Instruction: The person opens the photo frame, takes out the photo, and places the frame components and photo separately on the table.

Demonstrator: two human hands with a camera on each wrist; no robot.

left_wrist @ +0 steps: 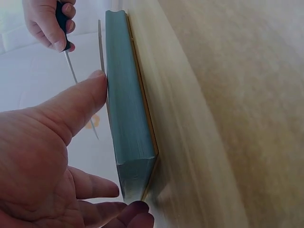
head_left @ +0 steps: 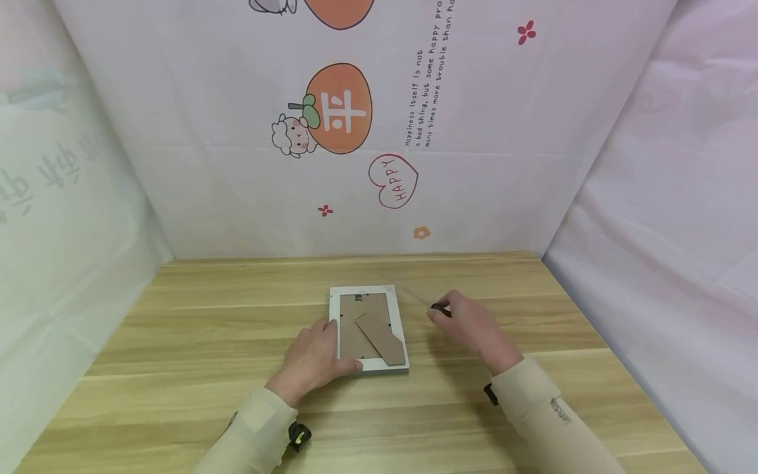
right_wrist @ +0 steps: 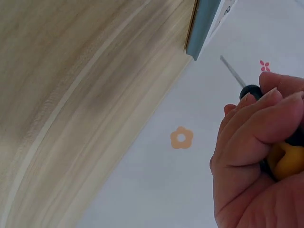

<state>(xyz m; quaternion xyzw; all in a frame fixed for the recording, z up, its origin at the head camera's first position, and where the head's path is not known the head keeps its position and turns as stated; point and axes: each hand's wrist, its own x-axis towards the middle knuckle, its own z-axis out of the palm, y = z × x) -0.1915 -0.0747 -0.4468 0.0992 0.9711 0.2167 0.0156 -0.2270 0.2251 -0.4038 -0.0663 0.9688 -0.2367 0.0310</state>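
Note:
A white-bordered picture frame [head_left: 333, 303] lies face down on the table, its brown backing and slanted easel stand [head_left: 381, 339] showing. My left hand [head_left: 314, 359] holds its near left corner, thumb along the near edge and fingers by the left side. The left wrist view shows the frame's blue-grey side [left_wrist: 124, 90] beside the thumb. To the right of the frame, my right hand [head_left: 470, 322] grips a screwdriver [right_wrist: 251, 90] with a black and yellow handle. Its thin metal shaft [left_wrist: 71, 69] points toward the frame's far right corner, apart from it in the right wrist view.
Under everything is a wood-grain table [head_left: 207, 316]. A white printed sheet [head_left: 237, 131] hangs behind it, and white cloth walls [head_left: 681, 197] rise on both sides. Small dark fastening tabs sit along the inner edge of the frame.

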